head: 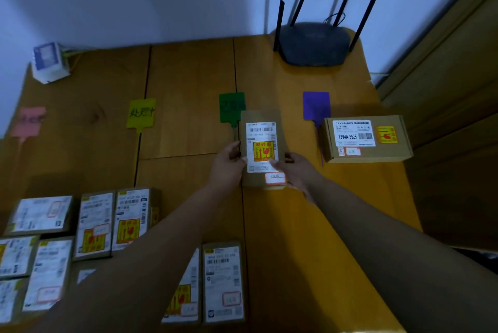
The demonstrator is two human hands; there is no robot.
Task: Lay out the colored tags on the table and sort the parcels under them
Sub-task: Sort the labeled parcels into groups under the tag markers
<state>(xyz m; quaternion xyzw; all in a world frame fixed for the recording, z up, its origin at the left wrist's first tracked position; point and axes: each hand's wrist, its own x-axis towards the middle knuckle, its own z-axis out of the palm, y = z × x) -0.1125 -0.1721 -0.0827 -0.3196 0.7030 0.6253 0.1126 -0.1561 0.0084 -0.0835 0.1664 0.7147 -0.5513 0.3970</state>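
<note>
Four coloured tags lie in a row across the wooden table (pixel 310 225): a pink tag (pixel 28 119), a yellow tag (pixel 141 113), a green tag (pixel 231 106) and a purple tag (pixel 315 105). A brown parcel (pixel 262 149) with a white label and a yellow fragile sticker sits just below the green tag, overlapping its lower edge. My left hand (pixel 227 164) grips the parcel's left side and my right hand (pixel 299 171) grips its right side. A wider parcel (pixel 366 138) lies right of the purple tag's stem.
Several labelled parcels (pixel 94 225) are clustered at the near left, and two more parcels (pixel 222 281) lie near the front middle. A black router (pixel 314 43) with antennas stands at the back right. A small white box (pixel 49 63) sits at the back left. The table's right edge is close.
</note>
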